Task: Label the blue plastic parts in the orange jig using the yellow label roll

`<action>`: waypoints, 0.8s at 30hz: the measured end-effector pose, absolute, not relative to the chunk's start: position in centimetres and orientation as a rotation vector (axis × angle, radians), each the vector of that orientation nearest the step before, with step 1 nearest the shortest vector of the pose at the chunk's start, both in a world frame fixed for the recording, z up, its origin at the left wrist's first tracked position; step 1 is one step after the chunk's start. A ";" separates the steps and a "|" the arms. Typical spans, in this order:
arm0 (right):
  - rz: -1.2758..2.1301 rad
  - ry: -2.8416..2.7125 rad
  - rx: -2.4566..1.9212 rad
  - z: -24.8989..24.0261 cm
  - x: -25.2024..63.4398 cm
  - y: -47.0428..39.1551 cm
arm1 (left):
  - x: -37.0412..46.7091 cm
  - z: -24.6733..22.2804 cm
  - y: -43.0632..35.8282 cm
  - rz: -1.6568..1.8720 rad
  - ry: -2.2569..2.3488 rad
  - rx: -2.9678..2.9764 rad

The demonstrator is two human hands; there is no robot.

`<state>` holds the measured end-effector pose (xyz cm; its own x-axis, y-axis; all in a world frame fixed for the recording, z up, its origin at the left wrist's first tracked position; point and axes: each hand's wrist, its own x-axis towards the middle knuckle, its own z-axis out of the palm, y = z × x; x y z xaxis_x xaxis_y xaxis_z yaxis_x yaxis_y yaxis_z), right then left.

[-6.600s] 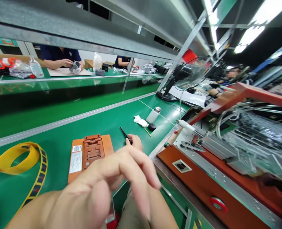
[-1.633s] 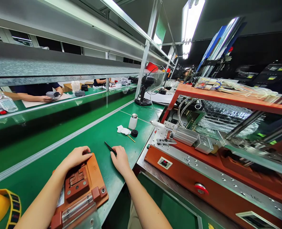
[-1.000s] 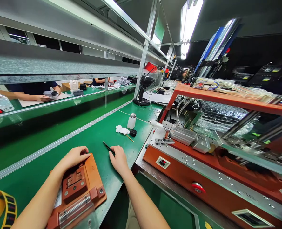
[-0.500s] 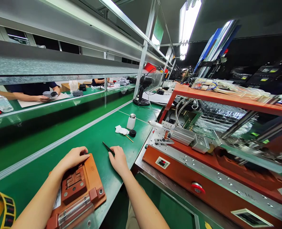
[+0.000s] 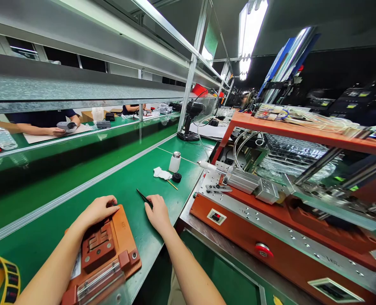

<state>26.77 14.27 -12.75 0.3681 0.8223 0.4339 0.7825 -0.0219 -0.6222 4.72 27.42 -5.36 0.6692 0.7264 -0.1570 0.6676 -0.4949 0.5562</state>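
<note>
My left hand (image 5: 100, 210) lies over the far end of an orange-brown fixture (image 5: 124, 231), its thumb on the plate and its fingers curled at the edge. On the fixture sits a reddish-brown block with recessed slots; a clear cover with metal rods is at the near end. My right hand (image 5: 158, 214) is closed around slim black tweezers (image 5: 142, 196), their tips pointing away over the green bench. Past the hands stand a white bottle with a metal cap (image 5: 175, 162), a crumpled white wipe (image 5: 161, 173), a small black round piece (image 5: 176, 177) and a thin wooden stick (image 5: 172, 184).
To the right is an orange press machine (image 5: 239, 231) with a red button and metal slides. A black fan (image 5: 194, 116) stands at the back of the green bench (image 5: 118, 180). Yellow label tape (image 5: 4, 277) lies near left. A person (image 5: 45, 120) works across the bench.
</note>
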 end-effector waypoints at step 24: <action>0.065 -1.402 -1.803 -12.8 26.7 14.3 | 4.7 -5.9 27.8 0.161 1.068 2.293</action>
<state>26.75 14.33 -12.81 0.3756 0.8227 0.4267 0.7797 -0.0317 -0.6253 4.68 27.84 -5.94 0.6692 0.7306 -0.1356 0.6580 -0.4979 0.5649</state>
